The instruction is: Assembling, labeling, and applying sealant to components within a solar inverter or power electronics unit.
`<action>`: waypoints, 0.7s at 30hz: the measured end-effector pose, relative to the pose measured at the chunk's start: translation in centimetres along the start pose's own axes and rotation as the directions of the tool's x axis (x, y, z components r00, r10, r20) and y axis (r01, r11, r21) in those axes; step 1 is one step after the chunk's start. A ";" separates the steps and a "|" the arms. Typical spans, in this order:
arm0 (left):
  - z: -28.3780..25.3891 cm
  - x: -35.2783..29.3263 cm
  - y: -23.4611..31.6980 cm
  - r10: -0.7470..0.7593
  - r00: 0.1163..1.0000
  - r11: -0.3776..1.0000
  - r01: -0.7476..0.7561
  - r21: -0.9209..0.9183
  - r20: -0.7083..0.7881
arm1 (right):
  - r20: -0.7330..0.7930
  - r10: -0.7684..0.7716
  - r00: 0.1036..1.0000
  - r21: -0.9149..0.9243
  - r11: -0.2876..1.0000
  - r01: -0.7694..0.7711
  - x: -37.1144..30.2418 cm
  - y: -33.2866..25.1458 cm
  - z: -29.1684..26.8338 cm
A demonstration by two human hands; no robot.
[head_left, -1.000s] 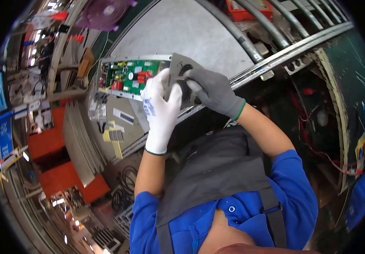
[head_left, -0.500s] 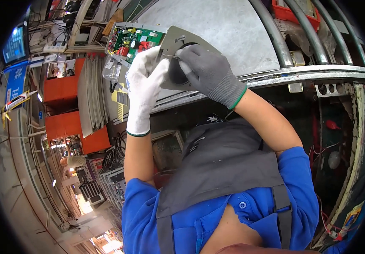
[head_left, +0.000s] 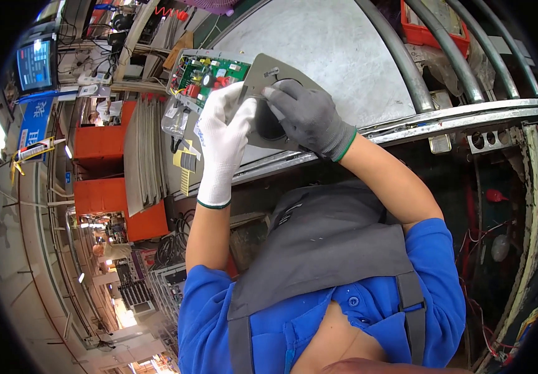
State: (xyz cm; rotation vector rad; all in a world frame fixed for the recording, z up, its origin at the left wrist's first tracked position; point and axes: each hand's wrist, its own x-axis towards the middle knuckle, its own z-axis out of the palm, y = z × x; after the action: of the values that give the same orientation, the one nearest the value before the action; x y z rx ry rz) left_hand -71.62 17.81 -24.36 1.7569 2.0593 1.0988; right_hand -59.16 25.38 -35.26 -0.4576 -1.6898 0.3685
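White-gloved left hand (head_left: 222, 134) grips grey metal end panel (head_left: 255, 75); grey-gloved right hand (head_left: 312, 118) bent over its face, grip indeterminable. Open silver metal chassis (head_left: 213, 55) on pale metal bench (head_left: 319, 43); green circuit board (head_left: 235, 67) uncovered, enclosure apparently unfinished.

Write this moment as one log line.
white-gloved left hand: at left edge of grey end panel | grey-gloved right hand: over panel's dark circle, grip unclear | green circuit board: exposed beside panel

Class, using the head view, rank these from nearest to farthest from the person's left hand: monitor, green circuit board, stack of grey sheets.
1. Green circuit board, just beyond the left hand.
2. Stack of grey sheets, to its left.
3. Monitor, far upper left.
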 end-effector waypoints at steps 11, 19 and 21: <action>0.4 0.2 0.4 -0.008 0.999 0.999 0.007 -0.048 -0.036 | 0.015 0.142 0.990 0.077 0.987 -0.142 0.2 -1.0 -0.8; 0.9 0.4 -0.1 0.021 0.996 1.000 -0.020 0.023 -0.081 | 0.049 0.186 0.981 -0.018 0.983 -0.185 -0.1 -1.6 -0.8; 1.2 0.4 -0.3 0.033 0.993 0.994 -0.044 -0.100 -0.111 | 0.018 0.121 0.992 0.013 0.993 -0.121 -0.1 -1.0 -0.7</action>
State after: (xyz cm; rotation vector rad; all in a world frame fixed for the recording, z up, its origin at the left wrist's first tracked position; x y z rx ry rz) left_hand -71.24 18.61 -25.28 1.7300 1.9984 1.3149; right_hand -58.54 24.46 -34.75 -0.5500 -1.6796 0.4737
